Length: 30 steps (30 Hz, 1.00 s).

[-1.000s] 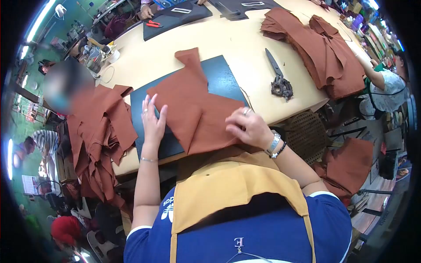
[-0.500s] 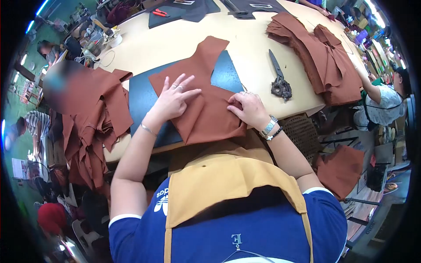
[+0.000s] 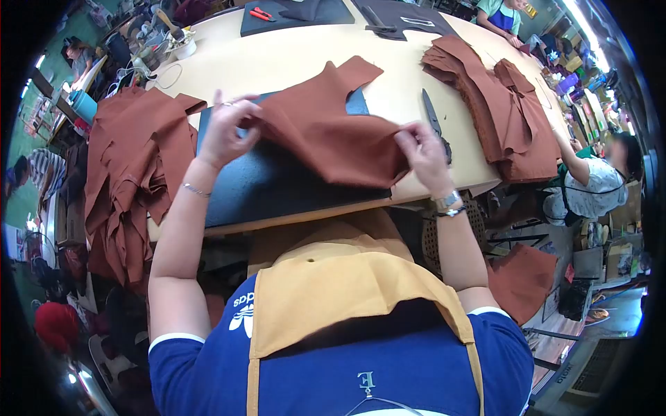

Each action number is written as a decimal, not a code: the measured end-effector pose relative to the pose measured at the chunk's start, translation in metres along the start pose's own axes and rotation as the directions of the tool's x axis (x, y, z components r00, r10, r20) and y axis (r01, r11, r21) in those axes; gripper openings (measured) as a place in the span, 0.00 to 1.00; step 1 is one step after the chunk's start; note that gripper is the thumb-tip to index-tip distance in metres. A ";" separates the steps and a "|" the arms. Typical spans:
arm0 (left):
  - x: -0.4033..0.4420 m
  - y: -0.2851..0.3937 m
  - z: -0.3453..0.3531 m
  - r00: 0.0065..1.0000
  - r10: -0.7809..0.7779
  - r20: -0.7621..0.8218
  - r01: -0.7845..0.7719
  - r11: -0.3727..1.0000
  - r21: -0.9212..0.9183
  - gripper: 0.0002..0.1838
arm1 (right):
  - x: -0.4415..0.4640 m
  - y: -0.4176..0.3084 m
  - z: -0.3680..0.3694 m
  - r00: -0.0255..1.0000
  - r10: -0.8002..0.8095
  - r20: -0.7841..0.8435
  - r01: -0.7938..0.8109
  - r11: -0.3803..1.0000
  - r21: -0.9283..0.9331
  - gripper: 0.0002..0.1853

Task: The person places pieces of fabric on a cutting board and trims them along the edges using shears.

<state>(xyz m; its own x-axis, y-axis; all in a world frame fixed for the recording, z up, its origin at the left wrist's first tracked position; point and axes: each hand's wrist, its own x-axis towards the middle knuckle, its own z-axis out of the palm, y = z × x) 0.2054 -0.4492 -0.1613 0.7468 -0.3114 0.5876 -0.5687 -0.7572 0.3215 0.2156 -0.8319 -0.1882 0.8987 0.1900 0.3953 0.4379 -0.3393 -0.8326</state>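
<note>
The left hand [image 3: 232, 132] and right hand [image 3: 424, 151], near the middle of the frame, each pinch an edge of a rust-brown cloth piece [image 3: 319, 135]. It sags between them over a dark board [image 3: 277, 191], its narrow end reaching past the board's far edge. The pale table [image 3: 277, 59] curves across the frame. A loose heap of brown cloth [image 3: 135, 139] hangs over its edge at left; a thicker brown stack [image 3: 482, 104] lies at upper right. Between that stack and the right hand are dark scissors [image 3: 431, 111], their handles partly hidden. At top centre, a red cutter [image 3: 261, 13] rests on a second dark board [image 3: 326, 17]; dark fabric [image 3: 423, 24] lies to its right. A white tub [image 3: 184, 50] stands at upper left. Other people occupy the cluttered room, one in a patterned white top [image 3: 598, 184] at right.
</note>
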 end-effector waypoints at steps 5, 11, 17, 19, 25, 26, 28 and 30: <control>-0.015 0.013 -0.058 0.944 -0.271 -0.186 0.222 0.943 -0.247 0.06 | 0.016 -0.041 -0.062 0.777 -0.253 -0.576 0.245 0.965 -0.093 0.07; -0.002 0.061 -0.082 0.880 -0.436 -0.187 0.219 0.723 -0.656 0.06 | 0.101 -0.106 -0.122 0.517 -0.747 -0.419 0.615 0.664 -0.425 0.12; 0.009 -0.061 -0.050 0.816 -0.577 -0.048 0.387 0.605 -0.696 0.07 | 0.251 -0.106 -0.043 0.841 -0.521 -0.143 0.345 0.722 -0.600 0.18; -0.012 -0.107 -0.043 0.732 -0.680 -0.033 0.653 0.715 -0.249 0.10 | 0.255 -0.092 -0.012 0.686 -0.727 -0.022 0.526 0.517 -0.675 0.11; -0.075 -0.065 -0.014 0.791 -0.603 -0.102 0.538 0.607 0.585 0.37 | 0.110 -0.004 0.088 0.734 -0.476 0.484 0.629 0.747 -0.218 0.21; -0.075 -0.041 -0.002 0.781 -0.624 -0.029 0.532 0.641 0.552 0.40 | 0.049 -0.013 0.094 0.739 -0.211 0.640 0.543 0.749 -0.380 0.25; -0.071 0.003 0.020 0.719 -0.678 0.153 0.542 0.685 0.487 0.45 | 0.016 -0.011 0.096 0.729 -0.176 0.662 0.488 0.812 -0.321 0.29; -0.072 0.013 0.033 0.643 -0.721 0.258 0.594 0.682 0.427 0.51 | 0.004 -0.005 0.094 0.795 -0.139 0.591 0.441 0.802 -0.403 0.28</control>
<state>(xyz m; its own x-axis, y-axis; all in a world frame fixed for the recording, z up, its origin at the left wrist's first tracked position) 0.1555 -0.4554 -0.2244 0.9792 0.1975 -0.0461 0.2027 -0.9465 0.2509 0.2144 -0.7426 -0.2192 0.6389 0.7426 0.2007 0.7568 -0.5600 -0.3371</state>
